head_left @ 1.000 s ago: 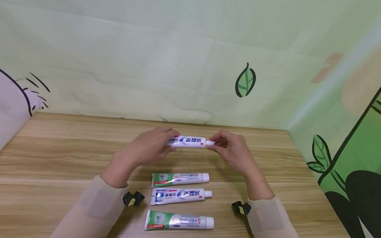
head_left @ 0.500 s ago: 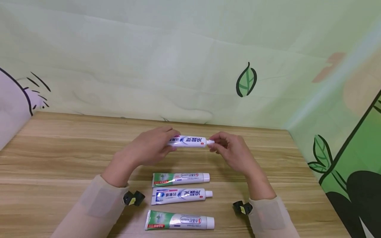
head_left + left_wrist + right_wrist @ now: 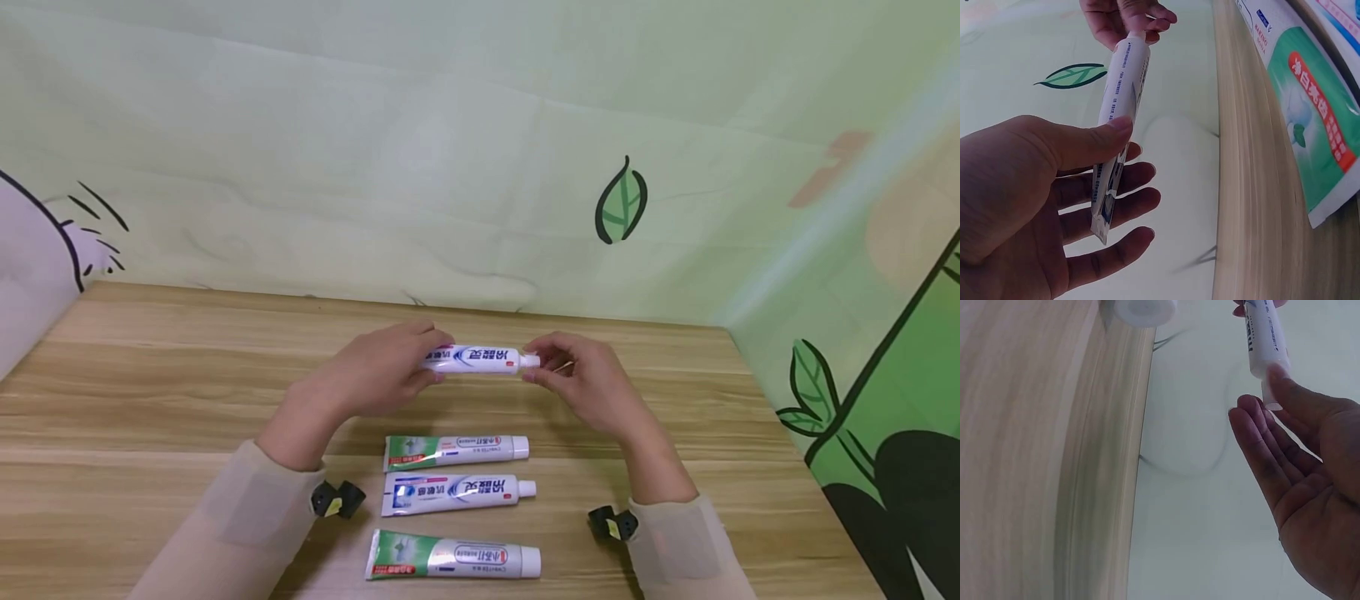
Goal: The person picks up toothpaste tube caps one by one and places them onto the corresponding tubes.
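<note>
My left hand holds a white and blue toothpaste tube by its tail end, raised over the table and lying sideways. In the left wrist view the thumb presses on the tube's side while the fingers spread behind it. At the other end, my right hand pinches the white cap with its thumb and fingers. The cap sits at the tube's neck; whether it is loose I cannot tell. Closer to me, a green and white toothpaste tube, a white and blue one and another green and white one lie in a column.
The wood-grain table ends at a pale printed backdrop with leaf drawings. A green patterned side panel borders it on the right. Small black devices are strapped to both wrists, over beige sleeves.
My right thumb and fingers have shifted around the cap, exposing more and then less of it. The held tube has dipped very slightly. The tubes on the table stay put.
</note>
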A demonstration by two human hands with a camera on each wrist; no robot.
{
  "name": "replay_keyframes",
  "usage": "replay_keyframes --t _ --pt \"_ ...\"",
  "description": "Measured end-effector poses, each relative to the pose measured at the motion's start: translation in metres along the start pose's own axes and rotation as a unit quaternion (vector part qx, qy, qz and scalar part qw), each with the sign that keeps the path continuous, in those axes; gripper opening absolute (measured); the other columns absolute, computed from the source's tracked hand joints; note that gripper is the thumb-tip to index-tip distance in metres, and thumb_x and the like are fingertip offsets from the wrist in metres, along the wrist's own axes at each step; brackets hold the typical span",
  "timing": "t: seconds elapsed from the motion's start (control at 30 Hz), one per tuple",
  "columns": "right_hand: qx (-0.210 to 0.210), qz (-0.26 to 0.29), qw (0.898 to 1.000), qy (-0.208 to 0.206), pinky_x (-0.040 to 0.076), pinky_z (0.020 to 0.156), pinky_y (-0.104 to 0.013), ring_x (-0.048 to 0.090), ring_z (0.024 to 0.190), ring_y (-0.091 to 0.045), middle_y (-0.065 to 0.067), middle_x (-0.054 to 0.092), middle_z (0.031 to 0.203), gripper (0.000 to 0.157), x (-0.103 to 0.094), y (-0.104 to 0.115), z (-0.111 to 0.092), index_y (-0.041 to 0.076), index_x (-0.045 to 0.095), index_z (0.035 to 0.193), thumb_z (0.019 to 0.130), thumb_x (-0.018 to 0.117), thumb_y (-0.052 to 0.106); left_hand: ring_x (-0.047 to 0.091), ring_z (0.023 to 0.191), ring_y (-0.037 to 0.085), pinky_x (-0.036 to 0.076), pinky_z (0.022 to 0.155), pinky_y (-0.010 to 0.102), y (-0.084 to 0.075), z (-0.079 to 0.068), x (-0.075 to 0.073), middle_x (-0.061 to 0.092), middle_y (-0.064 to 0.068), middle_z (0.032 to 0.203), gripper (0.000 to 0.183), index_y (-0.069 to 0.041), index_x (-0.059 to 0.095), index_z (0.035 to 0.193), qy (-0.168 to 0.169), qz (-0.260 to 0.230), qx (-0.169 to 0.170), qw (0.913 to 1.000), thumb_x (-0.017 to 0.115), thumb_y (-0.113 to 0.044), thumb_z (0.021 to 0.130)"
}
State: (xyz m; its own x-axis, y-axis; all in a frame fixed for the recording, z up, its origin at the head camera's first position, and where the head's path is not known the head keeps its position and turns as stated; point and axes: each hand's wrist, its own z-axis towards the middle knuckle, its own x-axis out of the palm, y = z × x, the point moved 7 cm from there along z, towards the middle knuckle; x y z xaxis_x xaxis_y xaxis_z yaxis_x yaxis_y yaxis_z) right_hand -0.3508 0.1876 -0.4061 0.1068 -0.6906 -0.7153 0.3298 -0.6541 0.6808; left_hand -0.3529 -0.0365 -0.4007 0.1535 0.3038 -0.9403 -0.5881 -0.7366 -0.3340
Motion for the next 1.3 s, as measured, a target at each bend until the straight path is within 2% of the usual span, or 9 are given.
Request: replay_keyframes --t 0.2,0.47,0.73,0.93,1.07,1.17,1.3 --pt "0.004 -0.020 1.000 -0.024 0.059 0.076 -0.031 0.066 0.085 -0.016 -0.003 0.073 0.097 0.017 -0.0021 0.0006 -0.0005 0.010 0.069 0.106 0.092 0.079 0.012 0.065 0.110 0.021 0.056 0.097 0.044 -0.0001 0.0001 0.0006 0.067 0.004 0.126 0.045 -0.011 0.060 0.143 0.002 0.001 -0.001 1.0000 0.067 -0.028 0.102" --pt "0.017 -0.015 1.000 -0.011 0.055 0.067 -0.027 0.067 0.082 -0.021 -0.001 0.075 0.093 0.010 0.0000 -0.0006 -0.0017 0.012 0.074 0.106 0.096 0.075 0.013 0.065 0.111 0.021 0.056 0.098 0.044 0.0000 -0.0003 0.0019 0.067 0.006 0.127 0.047 -0.010 0.059 0.144 0.004 0.012 0.001 0.9999 0.067 -0.027 0.102" --pt "0.020 -0.003 1.000 0.009 0.061 0.076 -0.032 0.073 0.087 -0.018 -0.008 0.078 0.101 0.014 0.0018 -0.0011 -0.0014 0.010 0.076 0.112 0.100 0.069 0.014 0.066 0.110 0.022 0.057 0.097 0.044 0.0000 -0.0002 0.0014 0.067 0.007 0.127 0.047 -0.009 0.059 0.144 0.005 0.017 0.005 0.9998 0.068 -0.026 0.101" --pt "0.007 -0.009 1.000 0.017 0.061 0.077 -0.032 0.072 0.086 -0.015 -0.009 0.078 0.102 0.016 0.0023 -0.0004 -0.0011 0.009 0.077 0.113 0.100 0.068 0.014 0.065 0.113 0.023 0.056 0.099 0.045 -0.0001 -0.0003 0.0014 0.067 0.008 0.129 0.047 -0.009 0.059 0.145 0.005 0.021 0.005 0.9998 0.068 -0.025 0.101" --pt "0.005 -0.001 1.000 0.024 0.063 0.081 -0.037 0.073 0.089 -0.016 -0.007 0.078 0.104 0.017 0.0038 -0.0016 -0.0009 0.009 0.076 0.114 0.102 0.066 0.014 0.066 0.112 0.023 0.057 0.098 0.044 -0.0003 -0.0003 0.0012 0.067 0.008 0.128 0.047 -0.009 0.059 0.145 0.004 0.021 0.005 0.9998 0.068 -0.025 0.101" --pt "0.008 0.007 1.000 0.018 0.063 0.083 -0.040 0.074 0.091 -0.018 -0.007 0.077 0.105 0.019 0.0035 -0.0024 -0.0007 0.009 0.074 0.118 0.102 0.066 0.013 0.065 0.110 0.022 0.057 0.097 0.043 -0.0003 -0.0004 0.0009 0.067 0.007 0.127 0.048 -0.009 0.059 0.145 0.006 0.020 0.004 0.9998 0.067 -0.026 0.102" --pt "0.011 0.013 1.000 -0.004 0.062 0.079 -0.036 0.072 0.089 -0.019 -0.006 0.075 0.101 0.022 0.0010 -0.0027 0.0003 0.010 0.070 0.119 0.096 0.074 0.012 0.065 0.108 0.021 0.057 0.096 0.044 0.0000 -0.0007 0.0005 0.067 0.007 0.127 0.048 -0.010 0.058 0.146 0.009 0.011 0.002 0.9999 0.066 -0.028 0.102"
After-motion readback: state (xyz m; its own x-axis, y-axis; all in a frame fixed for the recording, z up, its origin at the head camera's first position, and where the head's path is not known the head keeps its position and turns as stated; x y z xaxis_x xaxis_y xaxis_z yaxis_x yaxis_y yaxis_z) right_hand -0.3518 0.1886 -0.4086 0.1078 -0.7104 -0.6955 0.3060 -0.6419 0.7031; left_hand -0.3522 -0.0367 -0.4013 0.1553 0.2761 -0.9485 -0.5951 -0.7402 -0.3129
